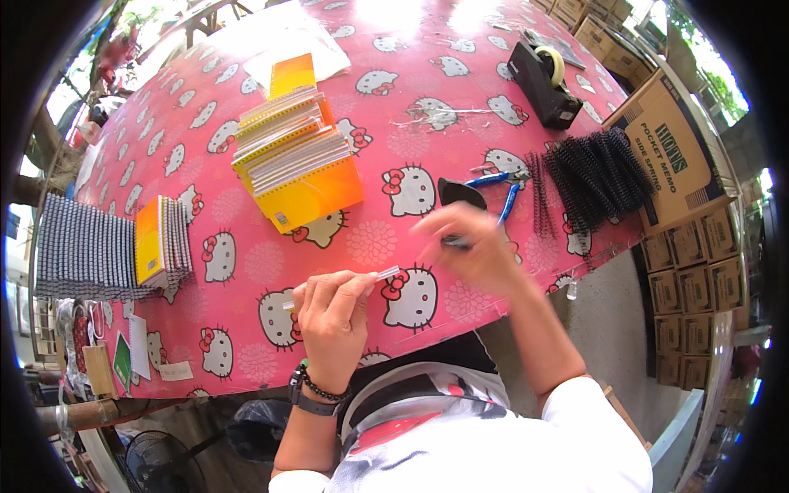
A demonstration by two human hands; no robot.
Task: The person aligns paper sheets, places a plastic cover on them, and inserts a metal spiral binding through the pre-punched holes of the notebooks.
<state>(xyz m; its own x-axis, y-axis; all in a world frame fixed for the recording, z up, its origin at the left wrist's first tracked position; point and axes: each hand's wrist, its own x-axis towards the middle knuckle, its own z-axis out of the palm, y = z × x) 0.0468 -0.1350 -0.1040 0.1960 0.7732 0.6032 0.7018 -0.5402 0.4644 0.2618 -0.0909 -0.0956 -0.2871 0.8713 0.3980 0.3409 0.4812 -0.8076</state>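
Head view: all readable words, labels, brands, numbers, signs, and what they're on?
Large cardboard box: big dark lettering, legible; wording not copied here.
Front yellow-orange notebook: small pale label on the cover, too small to read.
White paper slip: faint marks, unreadable.
Stacked small cartons: dark print, too small to read.

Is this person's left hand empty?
No: the left hand holds a slim pale piece, one end of which sticks out toward the right hand.
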